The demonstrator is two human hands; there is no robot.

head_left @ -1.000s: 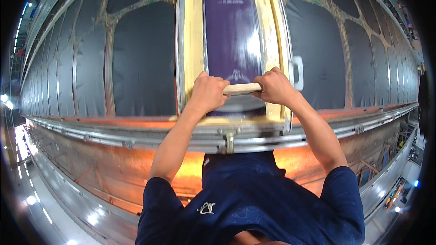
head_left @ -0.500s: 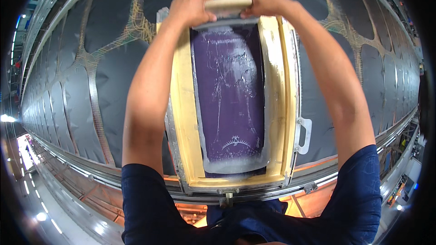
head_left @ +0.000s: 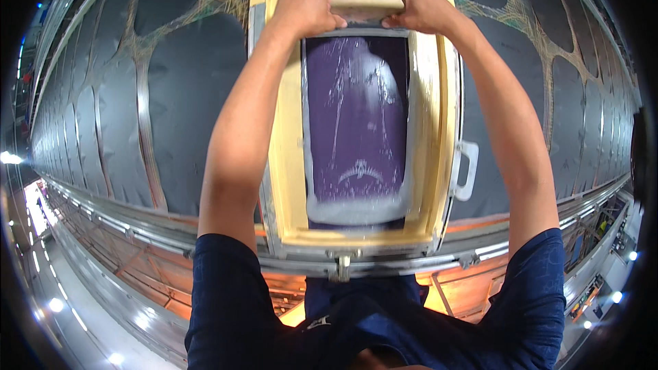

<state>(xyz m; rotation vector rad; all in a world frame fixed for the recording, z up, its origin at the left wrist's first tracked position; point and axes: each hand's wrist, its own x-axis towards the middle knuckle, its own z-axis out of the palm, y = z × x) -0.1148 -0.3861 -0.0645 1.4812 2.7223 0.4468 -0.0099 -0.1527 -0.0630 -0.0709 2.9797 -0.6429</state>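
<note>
My left hand and my right hand grip the two ends of a squeegee with a pale rounded handle. Its blade rests across the far part of a screen printing frame. Yellow tape lines the frame's inner sides. Between them lies the dark purple mesh, streaked with wet, clear-looking ink or paste. A small pale crest-like design shows near its close end, above a whitish smeared band. The squeegee's lower edge is partly hidden by my fingers.
Dark fabric-like panels cover the long table on both sides. A metal handle juts from the frame's right side. A metal rail with a clamp runs along the near edge, with orange glow beneath.
Both hands have drawn the squeegee a little nearer to me over the mesh. The frame's far edge now shows beyond it. The whole view has shifted slightly.
</note>
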